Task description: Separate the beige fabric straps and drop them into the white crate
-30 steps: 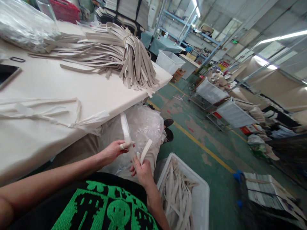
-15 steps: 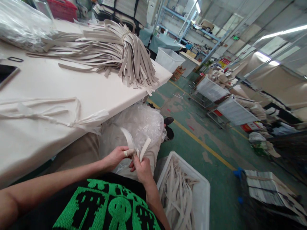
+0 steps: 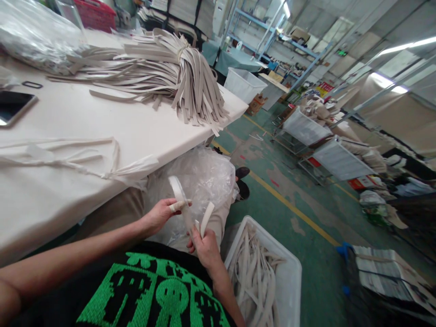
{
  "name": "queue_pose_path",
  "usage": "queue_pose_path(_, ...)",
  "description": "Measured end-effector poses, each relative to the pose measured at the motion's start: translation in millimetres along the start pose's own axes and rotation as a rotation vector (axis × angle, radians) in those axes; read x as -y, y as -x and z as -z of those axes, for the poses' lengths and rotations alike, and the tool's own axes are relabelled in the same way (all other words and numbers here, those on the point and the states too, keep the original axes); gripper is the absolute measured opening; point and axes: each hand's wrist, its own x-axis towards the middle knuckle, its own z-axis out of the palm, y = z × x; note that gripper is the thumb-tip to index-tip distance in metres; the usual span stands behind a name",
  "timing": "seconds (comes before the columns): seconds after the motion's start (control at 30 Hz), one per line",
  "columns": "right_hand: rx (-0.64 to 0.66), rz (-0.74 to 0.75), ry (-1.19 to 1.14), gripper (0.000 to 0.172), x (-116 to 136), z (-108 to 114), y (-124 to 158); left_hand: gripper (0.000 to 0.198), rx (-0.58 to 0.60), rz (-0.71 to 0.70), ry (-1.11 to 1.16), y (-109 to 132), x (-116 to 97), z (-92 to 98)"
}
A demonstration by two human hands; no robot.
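Both my hands hold one pale rubbery strip [image 3: 179, 195] over my lap. My left hand [image 3: 162, 212], thumb wrapped in tape, pinches the strip near its upper curved part. My right hand [image 3: 203, 245] grips the lower part, and a short end [image 3: 206, 218] of the strip sticks up from its fingers. A clear plastic bag [image 3: 200, 177] lies on my knees behind the strip. A white bin [image 3: 293, 272] holding several similar strips stands on the floor right beside my right hand.
A white table [image 3: 143, 131] on my left carries a tied bundle of beige strips [image 3: 177, 77], a phone [image 3: 12, 106], loose white straps [image 3: 68, 156] and a plastic bag [image 3: 37, 36]. White carts [image 3: 303, 129] and stacked goods [image 3: 391, 272] stand across the green floor.
The long end of the strip, bent low half a second ago, has risen again between my hands. Both hands stay over my lap.
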Motion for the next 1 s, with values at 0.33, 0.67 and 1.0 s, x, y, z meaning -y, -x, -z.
queue_pose_path(0.33,-0.033,0.058,-0.117,0.062,3.9,-6.0,-3.0,0.049,0.106,0.117,0.149,4.1,-5.7,-12.6)
queue_pose_path(0.67,-0.159,0.204,-0.115,0.044,29.8,12.7,27.4,0.039,0.406,-0.127,-0.045,30.5,-46.2,-35.6)
queue_pose_path(1.0,-0.109,0.114,-0.119,0.052,24.1,18.7,33.9,0.034,0.103,-0.223,-0.068,8.3,-54.8,-24.7)
